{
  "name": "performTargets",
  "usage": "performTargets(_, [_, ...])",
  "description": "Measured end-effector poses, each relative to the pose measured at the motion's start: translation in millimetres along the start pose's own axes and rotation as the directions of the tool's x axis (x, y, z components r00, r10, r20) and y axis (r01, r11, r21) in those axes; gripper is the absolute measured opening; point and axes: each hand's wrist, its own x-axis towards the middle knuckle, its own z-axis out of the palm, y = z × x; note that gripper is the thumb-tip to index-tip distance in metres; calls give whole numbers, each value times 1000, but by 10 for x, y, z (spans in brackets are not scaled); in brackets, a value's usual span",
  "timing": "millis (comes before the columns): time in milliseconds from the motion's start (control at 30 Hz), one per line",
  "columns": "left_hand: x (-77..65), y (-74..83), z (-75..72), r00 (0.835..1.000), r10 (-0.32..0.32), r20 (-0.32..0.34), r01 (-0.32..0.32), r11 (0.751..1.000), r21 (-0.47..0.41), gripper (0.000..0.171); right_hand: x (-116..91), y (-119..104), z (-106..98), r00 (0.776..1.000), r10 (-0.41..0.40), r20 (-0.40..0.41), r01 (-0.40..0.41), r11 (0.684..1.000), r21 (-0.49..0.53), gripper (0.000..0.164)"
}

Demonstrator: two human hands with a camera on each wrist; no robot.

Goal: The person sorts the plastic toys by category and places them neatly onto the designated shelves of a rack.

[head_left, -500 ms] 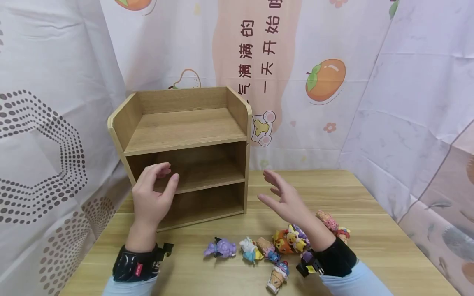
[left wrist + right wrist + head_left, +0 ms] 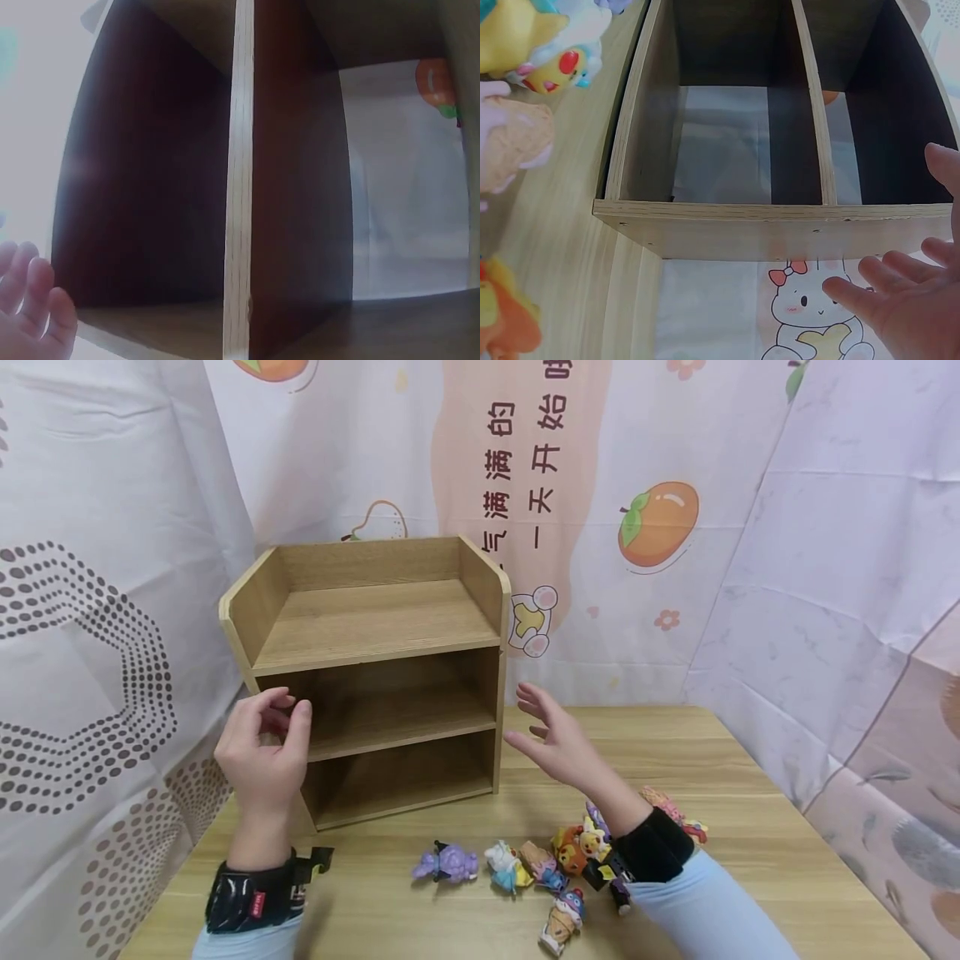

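Note:
A small wooden shelf (image 2: 375, 618) with a raised rim on top and two compartments below stands at the back left of the table. In front of its left side my left hand (image 2: 258, 752) is raised, fingers loosely bent and holding nothing. My right hand (image 2: 558, 739) hovers just beyond the shelf's right side, its fingers spread and nothing in them. The right wrist view shows that hand (image 2: 911, 300) beside the shelf's side panel (image 2: 765, 229). Both compartments look bare in the left wrist view, where the middle board (image 2: 239, 180) runs between them.
Several small toy figures lie on the table front: a purple one (image 2: 447, 863), a white-and-yellow one (image 2: 507, 867), an ice-cream-cone one (image 2: 562, 921) and an orange one (image 2: 570, 850). Others lie partly behind my right forearm. Printed curtains (image 2: 660, 610) hang behind and at both sides.
My left hand has shifted left, toward the shelf's left edge. The right hand has moved a little up and left, nearer the shelf. The shelf and toys have stayed put.

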Motion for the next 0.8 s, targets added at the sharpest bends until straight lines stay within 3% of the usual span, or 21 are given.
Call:
performTargets(200, [-19,-173,-68,996,-80,-34,82,995,51,34,120,37,53,1000,0,2,0,1000,0,77])
performTargets(500, [-17,-301,-139,977,-204,58,195,972,135,63,249,43,116,1000,9,-8,-9,1000,-14,81])
performTargets(600, [-18,-328,-161,954,-279,107,259,951,168,71,301,54,138,1000,13,-10,-13,999,-46,82])
performTargets(700, [-13,-352,-181,919,-360,161,326,923,205,78,347,78,165,1000,18,-7,-19,996,-84,81])
performTargets(800, [-3,-377,-198,893,-401,206,352,905,237,76,386,91,195,1000,23,-5,-23,992,-123,81])
